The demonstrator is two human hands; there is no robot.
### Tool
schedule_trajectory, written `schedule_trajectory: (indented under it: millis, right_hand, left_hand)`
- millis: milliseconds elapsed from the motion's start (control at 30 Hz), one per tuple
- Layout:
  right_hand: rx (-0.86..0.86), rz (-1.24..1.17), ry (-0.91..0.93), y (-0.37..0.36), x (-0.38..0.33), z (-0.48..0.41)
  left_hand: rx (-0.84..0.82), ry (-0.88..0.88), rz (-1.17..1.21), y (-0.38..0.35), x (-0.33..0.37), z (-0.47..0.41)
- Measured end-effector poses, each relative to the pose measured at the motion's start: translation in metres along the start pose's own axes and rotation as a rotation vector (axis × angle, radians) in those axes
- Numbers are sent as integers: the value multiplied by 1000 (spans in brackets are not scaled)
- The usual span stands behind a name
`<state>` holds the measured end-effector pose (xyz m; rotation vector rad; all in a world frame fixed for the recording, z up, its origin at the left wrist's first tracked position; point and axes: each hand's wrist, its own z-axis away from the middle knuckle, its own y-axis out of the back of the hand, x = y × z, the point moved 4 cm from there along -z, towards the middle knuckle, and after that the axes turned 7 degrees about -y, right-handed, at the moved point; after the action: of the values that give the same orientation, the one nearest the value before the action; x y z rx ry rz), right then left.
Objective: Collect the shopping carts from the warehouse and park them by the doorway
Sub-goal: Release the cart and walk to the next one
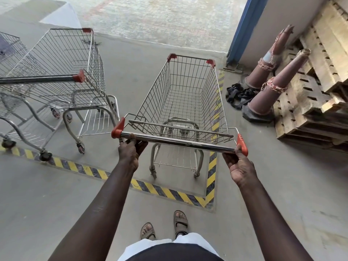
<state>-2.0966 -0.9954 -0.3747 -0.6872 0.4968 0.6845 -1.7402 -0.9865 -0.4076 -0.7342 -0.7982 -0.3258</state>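
An empty wire shopping cart [185, 95] with red corner caps stands in front of me, inside a floor bay marked by yellow-black hazard tape [211, 172]. My left hand [130, 150] grips the left end of its chrome handle bar [177, 141]. My right hand [240, 164] grips the right end, beside the red end cap. A second empty cart [62, 72] is parked to the left, and part of a third cart [9, 48] shows at the far left edge. The open doorway [160, 19] lies straight ahead, past the carts.
Two worn traffic cones [267, 65] lean at the right beside a stack of wooden pallets [316, 87]. A black crumpled cloth [238, 95] lies at the cones' base. A blue door frame [243, 31] stands at the right of the doorway. My sandalled feet [165, 226] are behind the tape.
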Motion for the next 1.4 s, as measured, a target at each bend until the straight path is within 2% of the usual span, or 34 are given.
schedule_trajectory:
  millis: [233, 367, 567, 733, 867, 1067, 1267, 1400]
  right_hand:
    - [67, -54, -4, -5, 5, 4]
    - [64, -91, -45, -11, 22, 14]
    - [-181, 168, -341, -28, 103, 46]
    - [-491, 397, -618, -67, 151, 75]
    - [-609, 521, -645, -102, 174, 89]
    - [-655, 601, -700, -153, 220, 107]
    - [-621, 564, -697, -221, 289, 115]
    - [-624, 469, -599, -287, 332, 131]
  left_hand:
    - [-14, 87, -43, 3, 11, 4]
    - [79, 80, -42, 38, 13, 11]
    - [214, 11, -37, 86, 23, 40]
    - [259, -68, 24, 124, 49, 63]
    - [352, -113, 66, 162, 69, 78]
    - [450, -136, 168, 221, 102, 77]
    - [446, -185, 280, 287, 157, 33]
    - [428, -229, 253, 327, 219, -6]
